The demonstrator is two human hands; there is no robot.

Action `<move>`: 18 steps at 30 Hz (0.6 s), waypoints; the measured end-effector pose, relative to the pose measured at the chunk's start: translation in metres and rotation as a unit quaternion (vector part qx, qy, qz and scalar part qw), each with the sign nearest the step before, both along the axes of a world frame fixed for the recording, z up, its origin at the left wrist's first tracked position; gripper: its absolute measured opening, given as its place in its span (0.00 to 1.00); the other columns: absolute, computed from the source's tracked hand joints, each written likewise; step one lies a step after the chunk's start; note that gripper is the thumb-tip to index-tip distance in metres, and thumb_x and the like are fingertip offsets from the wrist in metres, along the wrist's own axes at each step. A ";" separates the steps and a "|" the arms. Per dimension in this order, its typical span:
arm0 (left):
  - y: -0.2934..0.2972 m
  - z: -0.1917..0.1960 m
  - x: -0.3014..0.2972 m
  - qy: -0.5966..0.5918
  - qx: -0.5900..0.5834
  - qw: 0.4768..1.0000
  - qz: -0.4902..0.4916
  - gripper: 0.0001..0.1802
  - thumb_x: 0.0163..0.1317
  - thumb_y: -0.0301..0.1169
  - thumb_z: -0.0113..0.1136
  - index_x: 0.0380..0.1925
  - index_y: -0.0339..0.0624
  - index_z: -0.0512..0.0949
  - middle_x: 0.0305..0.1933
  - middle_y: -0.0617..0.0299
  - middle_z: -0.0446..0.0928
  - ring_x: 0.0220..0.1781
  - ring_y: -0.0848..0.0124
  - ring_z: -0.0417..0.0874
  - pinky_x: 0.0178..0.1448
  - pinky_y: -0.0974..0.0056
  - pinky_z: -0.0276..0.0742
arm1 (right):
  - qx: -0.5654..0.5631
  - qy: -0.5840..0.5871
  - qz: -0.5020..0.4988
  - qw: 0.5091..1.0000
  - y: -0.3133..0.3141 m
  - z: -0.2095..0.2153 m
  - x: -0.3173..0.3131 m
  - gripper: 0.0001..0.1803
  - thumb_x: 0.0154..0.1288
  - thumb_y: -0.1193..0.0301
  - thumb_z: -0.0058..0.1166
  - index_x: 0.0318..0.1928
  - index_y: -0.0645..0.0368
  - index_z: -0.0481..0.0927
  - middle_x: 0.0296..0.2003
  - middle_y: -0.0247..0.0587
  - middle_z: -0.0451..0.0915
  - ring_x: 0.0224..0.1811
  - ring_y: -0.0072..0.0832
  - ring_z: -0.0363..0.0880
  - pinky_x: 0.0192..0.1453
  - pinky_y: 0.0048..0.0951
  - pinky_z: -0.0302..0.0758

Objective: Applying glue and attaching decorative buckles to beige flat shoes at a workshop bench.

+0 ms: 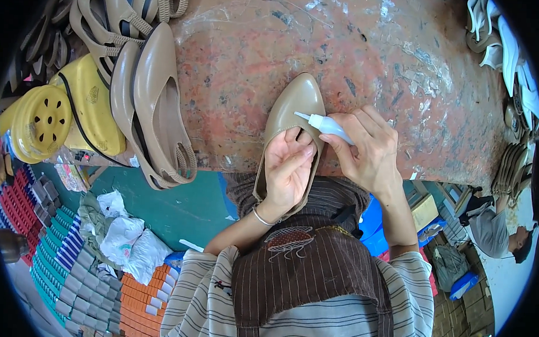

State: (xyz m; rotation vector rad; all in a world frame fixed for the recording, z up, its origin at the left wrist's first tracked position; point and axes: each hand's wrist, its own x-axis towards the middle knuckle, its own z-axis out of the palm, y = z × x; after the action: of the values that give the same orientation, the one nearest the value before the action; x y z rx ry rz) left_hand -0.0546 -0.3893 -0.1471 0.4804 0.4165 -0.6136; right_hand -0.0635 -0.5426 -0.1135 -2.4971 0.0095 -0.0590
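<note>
A beige pointed-toe shoe (297, 98) lies over the near edge of the table in front of me, its toe pointing away. My left hand (288, 172) is palm up inside the shoe's opening, with its fingers reaching into the toe part and its thumb bent over the palm. The fingertips are hidden under the upper. Pinched between the thumb and fingers of my right hand (368, 145) is a small pale squeeze bottle (331, 127) with a thin white nozzle. Its tip is over the shoe's upper, just above the opening; I cannot tell if it touches.
Several beige slingback shoes (156, 93) are piled on the table's left side, beside a yellow container (84, 105) and a yellow holed piece (45, 124). White and beige shoe parts (508, 46) line the right edge of the stained table (238, 54). Another person (496, 233) is at the far right.
</note>
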 end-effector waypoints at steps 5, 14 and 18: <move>0.002 -0.005 -0.004 -0.015 -0.010 1.000 0.007 0.29 0.57 0.12 0.45 0.61 0.25 0.58 0.62 0.49 0.65 0.70 0.57 0.63 0.71 0.58 0.61 | -0.006 0.007 0.002 1.000 0.000 0.004 0.001 0.09 0.54 0.67 0.64 0.32 0.57 0.79 0.26 0.37 0.76 0.29 0.36 0.75 0.28 0.34 0.73; 0.001 -0.002 -0.002 -0.002 0.005 1.000 -0.002 0.18 0.59 0.11 0.47 0.49 0.32 0.66 0.45 0.60 0.66 0.54 0.69 0.70 0.55 0.67 0.69 | -0.014 0.017 0.003 1.000 -0.003 0.008 -0.003 0.09 0.53 0.67 0.65 0.31 0.57 0.79 0.25 0.38 0.76 0.28 0.37 0.75 0.28 0.34 0.72; -0.003 0.007 0.004 0.024 0.024 0.999 0.008 0.19 0.59 0.11 0.47 0.50 0.32 0.66 0.45 0.59 0.67 0.55 0.68 0.71 0.56 0.66 0.68 | 0.005 0.027 -0.006 1.000 -0.011 0.005 -0.007 0.11 0.51 0.71 0.66 0.35 0.60 0.82 0.26 0.40 0.78 0.27 0.37 0.73 0.30 0.34 0.71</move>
State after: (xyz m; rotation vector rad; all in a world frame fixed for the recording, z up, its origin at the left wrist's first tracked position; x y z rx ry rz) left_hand -0.0506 -0.3927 -0.1402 0.5077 0.4816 -0.6022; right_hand -0.0700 -0.5533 -0.1083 -2.4879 0.0469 0.0036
